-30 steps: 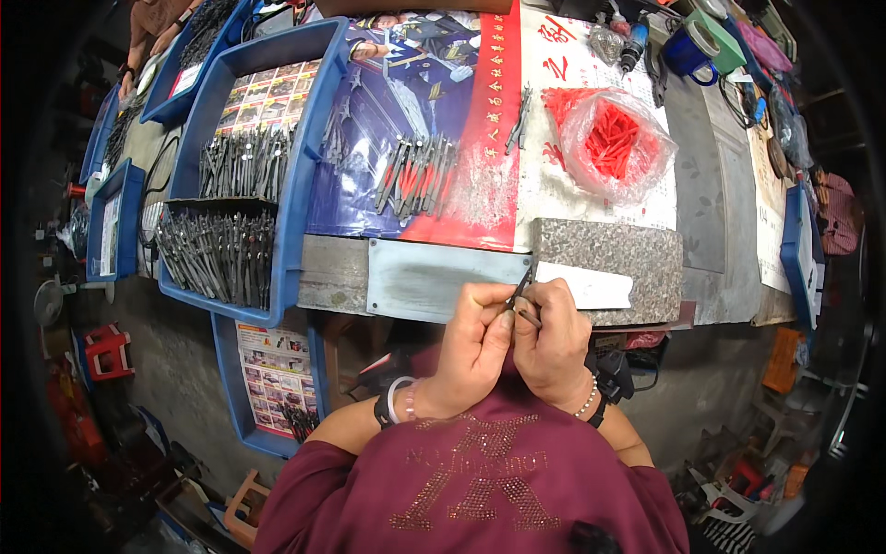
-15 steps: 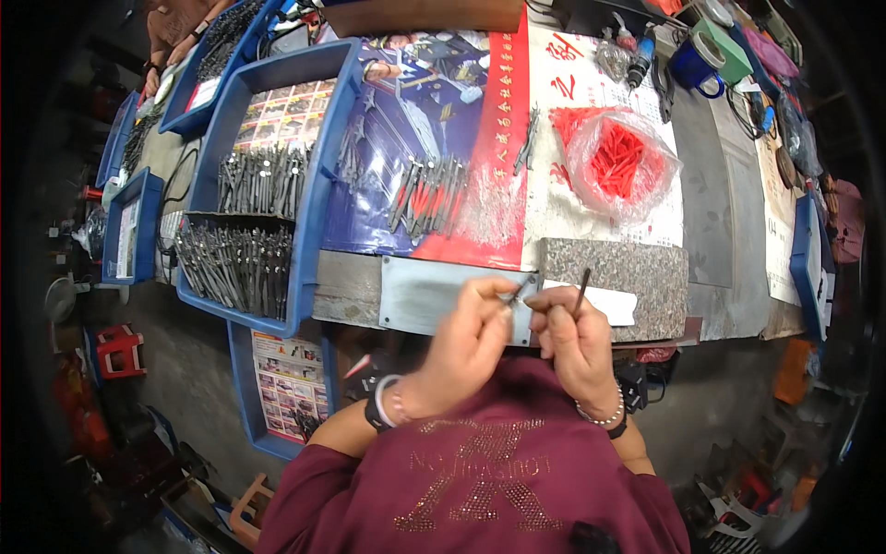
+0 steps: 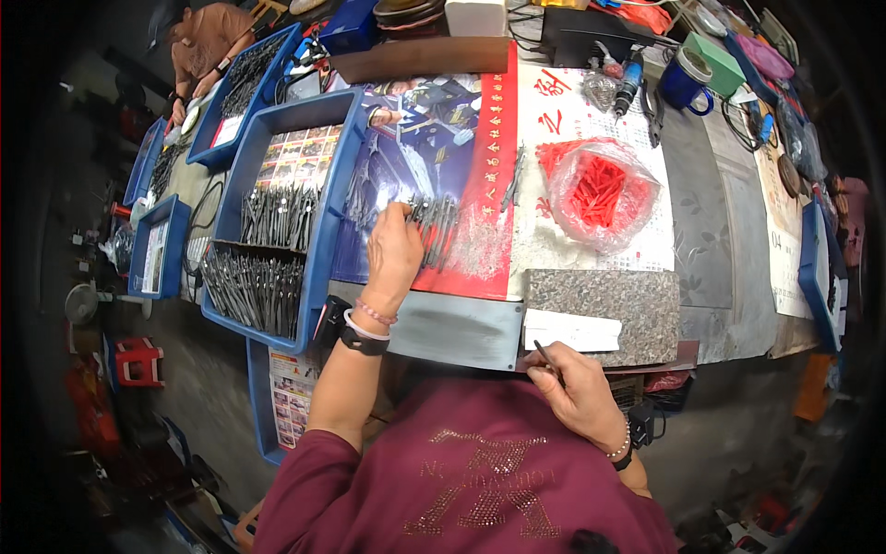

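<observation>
My left hand (image 3: 395, 251) reaches over the poster at the left end of a row of slim grey metal pieces (image 3: 441, 222), some with red parts showing between them. Its fingertips are drawn together there; whatever they pinch is hidden. Close to the bench's front edge, my right hand (image 3: 581, 395) grips a thin dark rod (image 3: 546, 358), its end sticking up past the fingers. A folded white paper (image 3: 574, 331) lies just beyond that hand, partly on a speckled stone slab (image 3: 646, 309). Left of the slab is a grey metal plate (image 3: 452, 328).
A blue tray (image 3: 349, 175) at left holds many similar dark pieces. A clear plastic bag (image 3: 628, 222) of red parts sits beyond the slab. Farther back are a blue rotary tool (image 3: 631, 81), pliers (image 3: 653, 115) and a blue mug (image 3: 688, 81). Another person (image 3: 212, 42) works far left.
My left hand has left the right hand and moved forward and left to the row of metal pieces. My right hand has lowered slightly, keeping the rod. The view has shifted.
</observation>
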A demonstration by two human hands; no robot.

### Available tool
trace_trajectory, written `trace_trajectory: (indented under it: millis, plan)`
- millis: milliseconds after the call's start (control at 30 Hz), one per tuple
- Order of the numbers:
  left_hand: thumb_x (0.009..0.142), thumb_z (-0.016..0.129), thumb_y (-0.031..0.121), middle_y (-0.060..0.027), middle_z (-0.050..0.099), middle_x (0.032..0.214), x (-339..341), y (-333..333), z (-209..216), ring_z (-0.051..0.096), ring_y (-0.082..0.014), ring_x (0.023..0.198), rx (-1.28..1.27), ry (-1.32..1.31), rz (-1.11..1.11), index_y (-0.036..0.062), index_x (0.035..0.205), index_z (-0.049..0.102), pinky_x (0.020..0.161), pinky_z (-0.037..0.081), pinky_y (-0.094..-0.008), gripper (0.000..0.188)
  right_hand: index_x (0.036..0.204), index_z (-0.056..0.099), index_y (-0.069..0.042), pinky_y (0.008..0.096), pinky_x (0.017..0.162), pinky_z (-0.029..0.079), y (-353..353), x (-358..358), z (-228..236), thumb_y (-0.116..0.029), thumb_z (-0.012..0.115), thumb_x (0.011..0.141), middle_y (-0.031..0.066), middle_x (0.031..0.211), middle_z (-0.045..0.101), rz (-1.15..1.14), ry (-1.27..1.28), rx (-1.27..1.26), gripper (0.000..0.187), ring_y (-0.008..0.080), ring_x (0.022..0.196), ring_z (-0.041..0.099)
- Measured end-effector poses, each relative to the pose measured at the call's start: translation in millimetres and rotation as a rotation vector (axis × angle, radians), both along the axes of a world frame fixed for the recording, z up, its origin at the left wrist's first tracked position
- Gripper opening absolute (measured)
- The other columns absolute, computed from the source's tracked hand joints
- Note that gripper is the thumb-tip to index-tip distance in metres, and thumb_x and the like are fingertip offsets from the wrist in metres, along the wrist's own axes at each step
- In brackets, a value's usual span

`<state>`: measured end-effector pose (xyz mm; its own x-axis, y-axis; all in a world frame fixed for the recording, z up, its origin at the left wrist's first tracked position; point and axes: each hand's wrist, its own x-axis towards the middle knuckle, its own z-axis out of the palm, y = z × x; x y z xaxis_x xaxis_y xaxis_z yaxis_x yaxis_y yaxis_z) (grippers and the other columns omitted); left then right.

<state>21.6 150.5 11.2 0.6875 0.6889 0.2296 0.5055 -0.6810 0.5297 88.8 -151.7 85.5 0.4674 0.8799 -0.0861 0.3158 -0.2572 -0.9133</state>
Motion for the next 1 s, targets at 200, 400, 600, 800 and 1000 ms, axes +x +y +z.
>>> trace_trajectory:
  millis: [200, 400, 600, 800, 1000]
  plan:
    - [0.083, 0.059, 0.004, -0.0230, 0.057, 0.099, 19.2, -17.8, 19.9, 0.057, -0.0393, 0.090, 0.023, -0.118, -0.054, -0.0025, 0.106, 0.055, 0.078, 0.047, -0.0449, 0.025, 0.101, 0.059, 0.000, 0.0365, 0.063, 0.048, -14.4, 9.1, 1.1, -0.016, 0.066, 0.088, 0.0169, 0.083, 0.063, 0.007, -0.040, 0.021, 0.021, 0.0335, 0.073, 0.063]
    - [0.084, 0.062, 0.016, -0.0196, 0.064, 0.094, 82.2, -40.3, 26.0, 0.063, -0.0327, 0.077, -0.040, -0.066, -0.190, -0.0038, 0.105, 0.059, 0.069, 0.050, -0.0395, 0.029, 0.099, 0.059, -0.002, 0.0380, 0.062, 0.048, -21.2, 10.6, -1.4, -0.016, 0.067, 0.086, 0.0155, 0.083, 0.061, 0.089, -0.125, 0.040, 0.021, 0.0346, 0.071, 0.061]
    - [0.082, 0.061, 0.023, -0.0276, 0.065, 0.094, 128.5, -41.5, 5.1, 0.061, -0.0466, 0.089, -0.095, 0.224, -0.178, -0.0040, 0.092, 0.062, 0.078, 0.049, -0.0520, 0.029, 0.098, 0.057, -0.004, 0.0431, 0.063, 0.050, -38.5, 8.3, -5.7, -0.019, 0.065, 0.087, 0.0165, 0.087, 0.061, 0.083, -0.128, 0.018, 0.020, 0.0377, 0.075, 0.061]
    - [0.085, 0.059, 0.022, -0.0262, 0.065, 0.081, 127.6, -39.8, -4.9, 0.062, -0.0457, 0.079, -0.049, 0.191, -0.111, -0.0025, 0.084, 0.060, 0.071, 0.049, -0.0492, 0.024, 0.096, 0.059, -0.003, 0.0392, 0.061, 0.048, -43.4, 10.1, -0.7, -0.018, 0.067, 0.086, 0.0153, 0.083, 0.060, 0.015, -0.153, 0.000, 0.020, 0.0339, 0.070, 0.061]
    - [0.084, 0.067, 0.013, -0.0150, 0.062, 0.066, 78.9, -52.1, 32.3, 0.061, -0.0234, 0.058, -0.312, -0.138, -0.111, -0.0002, 0.083, 0.058, 0.057, 0.048, -0.0331, 0.016, 0.096, 0.059, 0.000, 0.0356, 0.059, 0.047, -51.5, 43.4, 29.8, -0.008, 0.064, 0.086, 0.0156, 0.080, 0.059, -0.160, -0.321, -0.031, 0.014, 0.0333, 0.067, 0.061]
